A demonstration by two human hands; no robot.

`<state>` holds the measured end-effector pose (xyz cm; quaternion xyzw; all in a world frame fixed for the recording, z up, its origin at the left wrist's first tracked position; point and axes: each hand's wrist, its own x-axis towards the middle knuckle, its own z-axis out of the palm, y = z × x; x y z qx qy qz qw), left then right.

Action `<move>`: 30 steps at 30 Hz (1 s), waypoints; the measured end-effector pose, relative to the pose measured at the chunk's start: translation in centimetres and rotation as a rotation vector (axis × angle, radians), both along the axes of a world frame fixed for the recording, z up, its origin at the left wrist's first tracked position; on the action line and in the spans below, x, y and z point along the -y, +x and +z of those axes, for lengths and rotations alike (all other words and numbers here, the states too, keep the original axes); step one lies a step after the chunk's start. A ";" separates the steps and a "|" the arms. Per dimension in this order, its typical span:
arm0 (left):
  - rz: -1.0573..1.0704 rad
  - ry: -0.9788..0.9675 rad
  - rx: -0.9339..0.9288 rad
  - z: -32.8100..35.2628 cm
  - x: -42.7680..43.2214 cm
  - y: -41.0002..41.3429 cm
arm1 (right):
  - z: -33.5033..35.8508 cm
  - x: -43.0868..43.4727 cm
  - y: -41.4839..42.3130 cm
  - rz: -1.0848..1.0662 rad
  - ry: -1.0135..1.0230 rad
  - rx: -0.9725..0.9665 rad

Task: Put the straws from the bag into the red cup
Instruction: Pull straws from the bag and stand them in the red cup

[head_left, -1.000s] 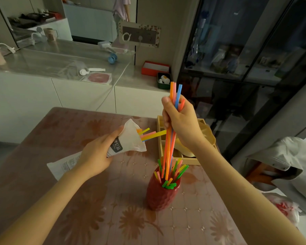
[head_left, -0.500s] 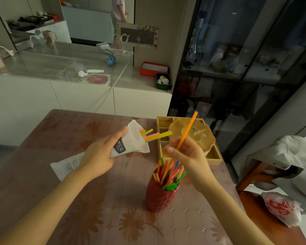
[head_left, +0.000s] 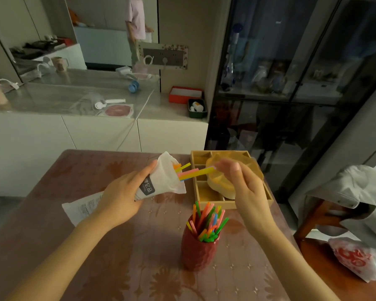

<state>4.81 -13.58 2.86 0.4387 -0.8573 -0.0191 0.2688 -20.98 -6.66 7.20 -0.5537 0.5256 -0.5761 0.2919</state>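
A red textured cup stands on the table and holds several coloured straws that stick up out of it. My left hand grips a white paper bag tilted with its mouth toward the right. A few yellow, pink and orange straws poke out of the bag's mouth. My right hand hovers above and behind the cup, fingers apart, with its fingertips at the tip of the longest yellow straw. It holds nothing.
A wooden compartment tray with a yellow lid-like dish sits behind the cup. The table has a brown flowered cover. A chair with a grey garment and a red-printed plastic bag stand at the right.
My right hand lowered a bunch of straws into the cup, let go of them, and has moved up and left to the straws at the bag's mouth.
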 end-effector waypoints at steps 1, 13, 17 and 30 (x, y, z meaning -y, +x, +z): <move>-0.010 -0.017 0.010 0.6 0.1 0.0 | 0.0 0.1 0.0 -0.003 0.027 0.152; -0.255 -0.448 0.457 10.4 1.2 -3.2 | 1.2 1.7 3.0 0.045 0.305 0.981; -0.229 -0.452 0.395 11.6 0.7 -4.3 | 0.7 1.0 2.6 0.180 0.186 1.264; -0.165 -0.293 0.303 7.6 -0.4 -5.0 | 1.7 2.6 1.7 -0.143 0.187 0.876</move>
